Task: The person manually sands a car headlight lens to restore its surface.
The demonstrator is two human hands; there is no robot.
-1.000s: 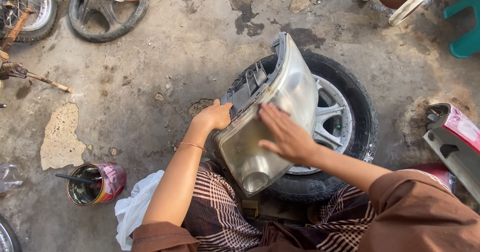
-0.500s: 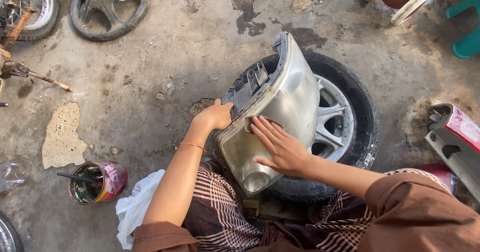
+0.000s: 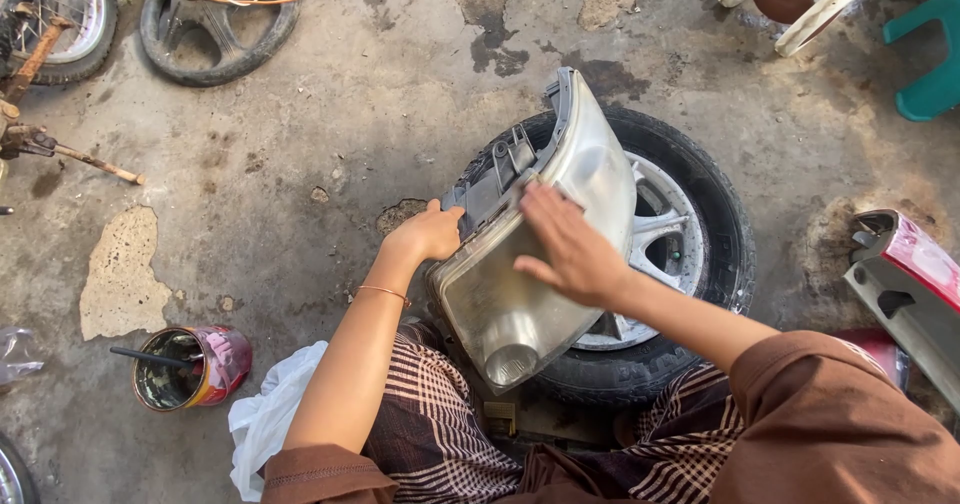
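1. Resting on a car tyre w/ silver alloy rim: a large cloudy headlamp unit, tilted, lens up toward cam, dark plastic housing on its left/back edge. Tyre lies flat on the concrete floor, right in front of the person's knees.
2. Left hand: fingers curled round the dark housing edge, gripping the lamp's left side. Thin bangle on the wrist.
3. Right hand: flat on the lens, palm down, fingers straight and roughly together, pointing up-left. Pressing on the surface, not pinching anything.
4. Person's lap: checked cloth, brown sleeves.
5. Left of the knees: open paint tin, pink/red label, dark stick lying across the rim. White plastic bag between tin and leg.
6. Top left: small black wheel w/ orange wires on it; bike wheel at the frame edge beside it.
7. Right edge: red and grey tail-lamp part, well apart from the headlamp. Teal plastic stool top right.
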